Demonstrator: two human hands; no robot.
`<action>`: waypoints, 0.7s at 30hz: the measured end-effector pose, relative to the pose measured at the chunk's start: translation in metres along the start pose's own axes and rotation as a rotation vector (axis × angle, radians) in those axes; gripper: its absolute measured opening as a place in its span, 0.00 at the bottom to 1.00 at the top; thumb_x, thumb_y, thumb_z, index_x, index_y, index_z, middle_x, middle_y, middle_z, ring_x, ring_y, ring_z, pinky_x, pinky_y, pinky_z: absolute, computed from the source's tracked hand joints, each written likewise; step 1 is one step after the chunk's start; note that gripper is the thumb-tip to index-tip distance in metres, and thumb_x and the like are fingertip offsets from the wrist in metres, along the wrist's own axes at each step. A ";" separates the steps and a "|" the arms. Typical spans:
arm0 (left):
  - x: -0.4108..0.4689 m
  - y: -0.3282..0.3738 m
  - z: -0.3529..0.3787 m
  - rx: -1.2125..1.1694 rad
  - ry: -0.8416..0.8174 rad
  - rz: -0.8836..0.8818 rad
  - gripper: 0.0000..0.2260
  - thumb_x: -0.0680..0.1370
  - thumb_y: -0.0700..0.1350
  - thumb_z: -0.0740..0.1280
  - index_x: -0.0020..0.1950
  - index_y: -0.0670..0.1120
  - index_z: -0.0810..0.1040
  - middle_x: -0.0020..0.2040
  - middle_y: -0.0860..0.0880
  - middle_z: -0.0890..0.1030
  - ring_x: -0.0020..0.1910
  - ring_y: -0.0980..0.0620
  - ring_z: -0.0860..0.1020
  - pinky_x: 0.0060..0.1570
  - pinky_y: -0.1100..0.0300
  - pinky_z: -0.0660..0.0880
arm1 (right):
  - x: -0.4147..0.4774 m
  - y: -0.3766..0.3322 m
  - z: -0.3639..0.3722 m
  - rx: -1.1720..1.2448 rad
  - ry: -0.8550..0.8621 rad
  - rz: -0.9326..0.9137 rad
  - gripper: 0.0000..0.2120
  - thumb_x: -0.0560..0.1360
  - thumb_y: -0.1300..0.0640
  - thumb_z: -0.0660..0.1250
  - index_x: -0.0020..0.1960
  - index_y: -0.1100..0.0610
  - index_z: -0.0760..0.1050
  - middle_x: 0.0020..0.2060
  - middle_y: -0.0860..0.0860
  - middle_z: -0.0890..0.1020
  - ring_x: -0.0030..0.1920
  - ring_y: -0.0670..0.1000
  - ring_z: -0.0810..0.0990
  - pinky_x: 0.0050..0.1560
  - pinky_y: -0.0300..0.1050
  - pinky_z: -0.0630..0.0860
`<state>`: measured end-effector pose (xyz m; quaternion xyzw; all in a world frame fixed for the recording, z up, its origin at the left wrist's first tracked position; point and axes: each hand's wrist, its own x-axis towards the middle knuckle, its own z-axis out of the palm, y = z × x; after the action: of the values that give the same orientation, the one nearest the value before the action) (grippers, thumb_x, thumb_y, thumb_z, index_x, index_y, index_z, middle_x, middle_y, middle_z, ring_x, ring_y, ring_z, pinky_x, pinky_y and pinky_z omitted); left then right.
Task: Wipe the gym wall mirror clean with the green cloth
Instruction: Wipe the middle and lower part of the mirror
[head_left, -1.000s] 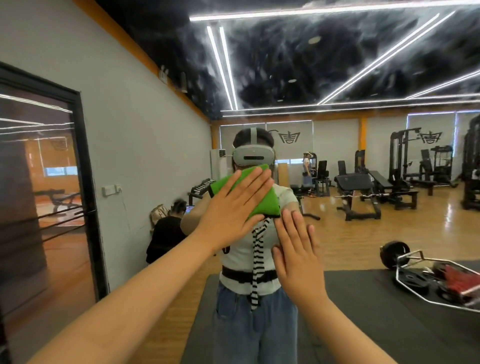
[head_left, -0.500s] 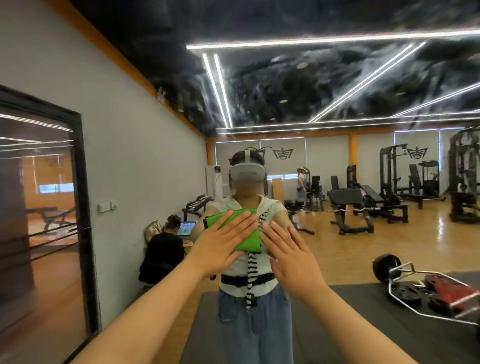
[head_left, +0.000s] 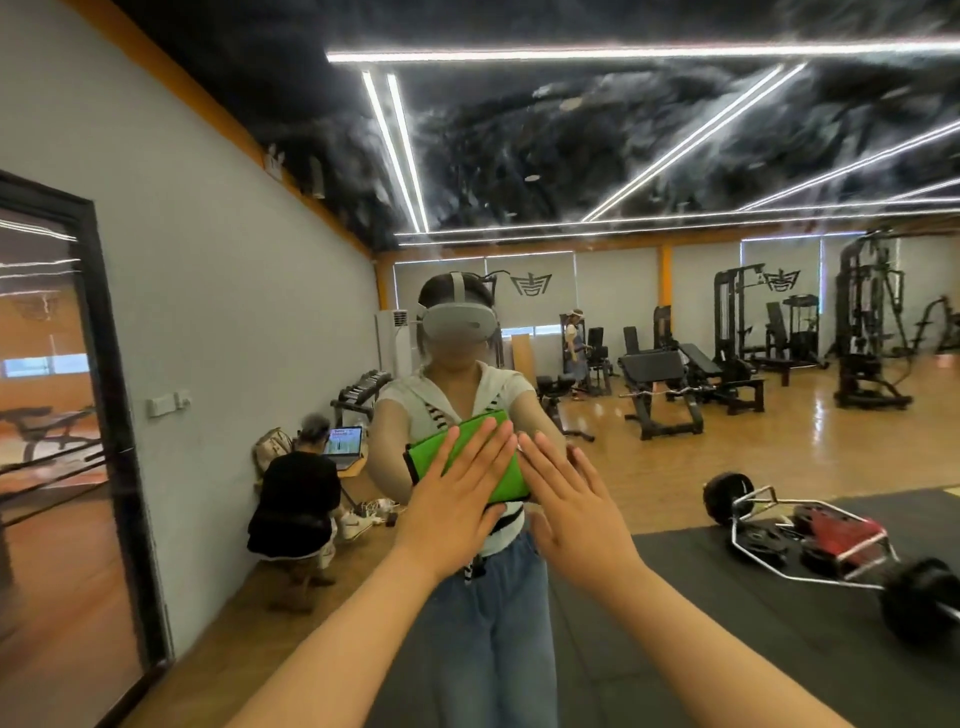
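Pressed cloth (head_left: 508, 475) flat on mirror (head_left: 649, 457) under left hand (head_left: 457, 501), fingers (head_left: 488, 441) straight and spread, likely for even pressure; set right hand (head_left: 576, 512) bare beside it, fingers straight, probably bracing.

Both forearms (head_left: 337, 649) come into my feed bare, from the bottom edge of the frame up to the left hand (head_left: 457, 499) and right hand (head_left: 576, 509). The reflection ahead gives me the rest of the wearer: a pale grey headset (head_left: 457, 323) with a white top strap (head_left: 456, 288), a white short-sleeved top (head_left: 511, 387) with a wide collar, a black-and-white striped tie (head_left: 435, 415) down the front, a black waist strap (head_left: 503, 521) and loose light-blue jeans (head_left: 488, 639)
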<state>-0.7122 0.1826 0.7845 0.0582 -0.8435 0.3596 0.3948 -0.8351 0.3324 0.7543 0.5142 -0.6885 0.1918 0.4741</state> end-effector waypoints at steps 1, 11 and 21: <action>-0.002 0.001 0.002 0.011 -0.002 0.002 0.34 0.80 0.58 0.50 0.82 0.43 0.45 0.82 0.45 0.46 0.81 0.46 0.43 0.78 0.45 0.42 | 0.000 0.001 -0.002 -0.001 0.002 -0.017 0.32 0.74 0.54 0.57 0.78 0.57 0.63 0.78 0.51 0.63 0.79 0.50 0.55 0.77 0.52 0.51; -0.003 0.027 0.009 0.011 -0.013 0.006 0.32 0.80 0.57 0.52 0.81 0.43 0.51 0.82 0.46 0.51 0.81 0.46 0.46 0.78 0.45 0.45 | -0.022 0.069 -0.018 -0.089 0.092 0.097 0.28 0.76 0.55 0.54 0.75 0.59 0.68 0.77 0.55 0.65 0.78 0.55 0.60 0.75 0.56 0.56; 0.080 0.070 -0.002 0.045 -0.053 0.053 0.33 0.80 0.55 0.53 0.82 0.45 0.46 0.82 0.48 0.47 0.81 0.49 0.45 0.78 0.47 0.43 | -0.035 0.178 -0.022 0.009 0.183 0.012 0.27 0.79 0.54 0.56 0.78 0.56 0.61 0.78 0.53 0.64 0.78 0.52 0.59 0.78 0.55 0.53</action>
<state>-0.7926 0.2500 0.8026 0.0542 -0.8466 0.3872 0.3612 -0.9828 0.4388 0.7749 0.4926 -0.6445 0.2438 0.5316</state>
